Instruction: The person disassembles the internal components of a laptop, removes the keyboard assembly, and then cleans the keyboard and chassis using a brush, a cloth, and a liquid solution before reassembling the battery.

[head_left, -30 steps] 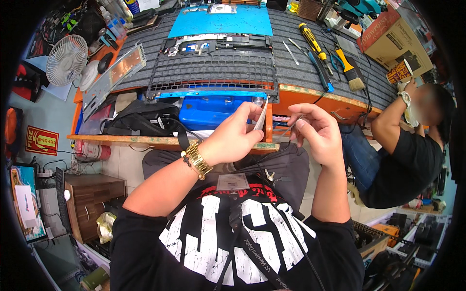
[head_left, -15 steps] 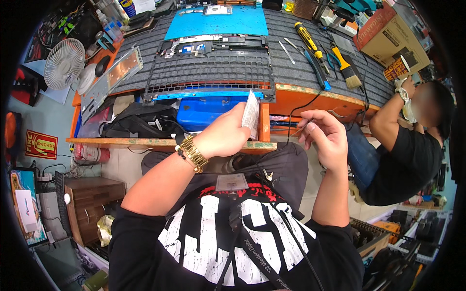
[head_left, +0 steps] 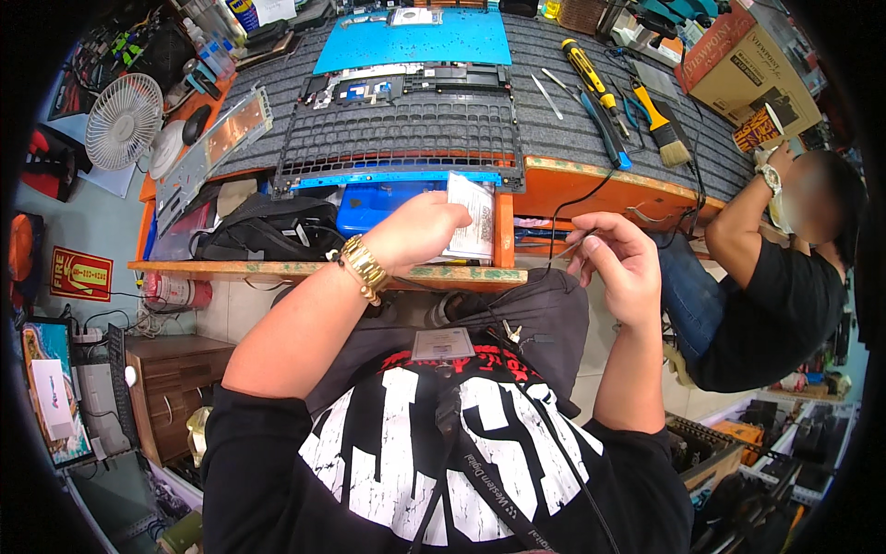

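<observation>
My left hand (head_left: 429, 226) is closed on a flat white packet (head_left: 471, 222) at the open drawer (head_left: 323, 269), beside a blue plastic case (head_left: 374, 208) and a black bag (head_left: 249, 231). My right hand (head_left: 604, 254) is raised to the right of the drawer, fingertips pinched on something thin that I cannot make out. A black cable (head_left: 577, 198) hangs behind it. A laptop keyboard casing (head_left: 397, 129) lies at the desk's edge above the drawer, below a blue mat (head_left: 411, 46). A metal plate (head_left: 198, 171) leans on the left.
The desk (head_left: 544, 138) holds a yellow screwdriver (head_left: 586, 74), blue-black tool (head_left: 609, 134), brush (head_left: 666, 138) and cardboard box (head_left: 757, 78). A fan (head_left: 123, 120) stands at the left. A co-worker (head_left: 775, 295) sits close at the right, a cup (head_left: 755, 129) near their hand.
My left hand has moved left and away from my right hand, and the white packet in it now lies flatter, facing up. My right hand has shifted slightly rightward and down.
</observation>
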`<act>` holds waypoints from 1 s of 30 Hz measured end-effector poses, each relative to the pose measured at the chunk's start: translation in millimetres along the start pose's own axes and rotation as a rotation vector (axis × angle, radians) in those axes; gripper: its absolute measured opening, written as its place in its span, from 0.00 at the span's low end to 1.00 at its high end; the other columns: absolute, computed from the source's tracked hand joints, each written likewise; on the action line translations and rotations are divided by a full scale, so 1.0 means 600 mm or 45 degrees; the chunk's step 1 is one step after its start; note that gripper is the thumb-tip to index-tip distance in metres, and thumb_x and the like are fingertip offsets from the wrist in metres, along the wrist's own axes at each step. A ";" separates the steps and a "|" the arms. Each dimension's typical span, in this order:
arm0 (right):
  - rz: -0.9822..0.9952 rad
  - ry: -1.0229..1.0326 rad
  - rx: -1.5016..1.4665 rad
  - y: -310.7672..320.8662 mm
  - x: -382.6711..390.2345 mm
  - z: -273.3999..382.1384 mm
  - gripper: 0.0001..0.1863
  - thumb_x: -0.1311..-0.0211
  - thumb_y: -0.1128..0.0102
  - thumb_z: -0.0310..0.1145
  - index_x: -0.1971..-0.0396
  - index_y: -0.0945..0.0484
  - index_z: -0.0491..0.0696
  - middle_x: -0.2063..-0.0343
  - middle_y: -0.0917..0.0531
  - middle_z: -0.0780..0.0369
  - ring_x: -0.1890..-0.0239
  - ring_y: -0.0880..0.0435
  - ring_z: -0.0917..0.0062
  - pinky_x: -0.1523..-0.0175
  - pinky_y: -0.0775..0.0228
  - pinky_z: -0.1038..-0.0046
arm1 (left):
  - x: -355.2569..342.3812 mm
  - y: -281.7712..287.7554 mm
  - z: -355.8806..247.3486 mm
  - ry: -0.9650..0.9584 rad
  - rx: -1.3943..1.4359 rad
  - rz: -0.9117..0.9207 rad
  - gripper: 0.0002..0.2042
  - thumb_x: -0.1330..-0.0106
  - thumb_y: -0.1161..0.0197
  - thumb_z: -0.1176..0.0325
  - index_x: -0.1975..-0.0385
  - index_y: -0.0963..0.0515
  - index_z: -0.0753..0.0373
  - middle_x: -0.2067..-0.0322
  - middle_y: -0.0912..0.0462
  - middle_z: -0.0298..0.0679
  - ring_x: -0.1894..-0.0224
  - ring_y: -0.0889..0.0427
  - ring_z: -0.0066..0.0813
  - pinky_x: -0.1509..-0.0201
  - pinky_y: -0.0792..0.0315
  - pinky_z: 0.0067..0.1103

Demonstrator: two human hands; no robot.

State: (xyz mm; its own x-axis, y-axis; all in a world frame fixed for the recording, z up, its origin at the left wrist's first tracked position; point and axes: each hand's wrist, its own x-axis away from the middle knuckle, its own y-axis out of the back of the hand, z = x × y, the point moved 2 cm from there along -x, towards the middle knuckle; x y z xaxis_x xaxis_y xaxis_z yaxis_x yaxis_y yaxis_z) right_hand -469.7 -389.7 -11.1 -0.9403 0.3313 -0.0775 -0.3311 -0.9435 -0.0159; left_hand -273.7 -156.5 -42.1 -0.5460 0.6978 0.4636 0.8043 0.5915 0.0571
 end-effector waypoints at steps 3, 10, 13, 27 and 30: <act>0.004 -0.016 0.015 0.001 0.001 -0.004 0.13 0.20 0.40 0.21 0.42 0.16 0.37 0.55 0.09 0.58 0.65 0.10 0.79 0.68 0.23 0.80 | -0.002 -0.002 -0.005 -0.005 -0.309 0.081 0.20 0.19 0.40 0.63 0.40 0.18 0.76 0.48 0.08 0.48 0.46 0.12 0.34 0.39 0.19 0.31; -0.007 -0.039 0.011 -0.009 0.004 -0.006 0.13 0.20 0.40 0.21 0.42 0.16 0.37 0.55 0.08 0.58 0.65 0.10 0.81 0.68 0.23 0.80 | -0.032 -0.059 -0.028 -0.257 -1.211 -0.160 0.16 0.26 0.38 0.65 0.58 0.11 0.73 0.60 0.08 0.62 0.57 0.08 0.65 0.50 0.13 0.46; -0.019 -0.026 0.018 -0.006 0.009 -0.006 0.13 0.20 0.40 0.21 0.42 0.16 0.36 0.55 0.08 0.58 0.65 0.10 0.80 0.67 0.23 0.80 | -0.035 -0.066 -0.041 -0.167 -1.279 -0.207 0.16 0.28 0.37 0.65 0.64 0.10 0.74 0.62 0.09 0.65 0.55 0.07 0.63 0.47 0.13 0.47; -0.017 -0.041 0.018 0.006 0.011 -0.016 0.12 0.20 0.40 0.23 0.42 0.16 0.37 0.55 0.09 0.55 0.66 0.09 0.76 0.67 0.19 0.77 | -0.059 -0.041 -0.031 0.111 -0.479 0.197 0.22 0.10 0.50 0.60 0.43 0.20 0.78 0.69 0.09 0.54 0.71 0.04 0.45 0.70 0.09 0.34; 0.007 -0.024 -0.010 -0.002 0.004 -0.009 0.10 0.19 0.40 0.23 0.45 0.17 0.36 0.55 0.08 0.55 0.66 0.09 0.76 0.67 0.18 0.78 | -0.055 -0.045 -0.041 0.081 -0.564 0.218 0.20 0.12 0.49 0.65 0.44 0.18 0.78 0.70 0.09 0.55 0.71 0.04 0.43 0.69 0.09 0.33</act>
State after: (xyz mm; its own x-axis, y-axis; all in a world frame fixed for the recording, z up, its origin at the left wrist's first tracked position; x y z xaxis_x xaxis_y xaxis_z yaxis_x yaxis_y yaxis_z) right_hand -471.0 -387.9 -16.9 -0.9434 0.3263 -0.0591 -0.3255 -0.9453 -0.0233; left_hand -271.4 -205.4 -37.3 -0.3928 0.7358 0.5517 0.9114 0.2314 0.3403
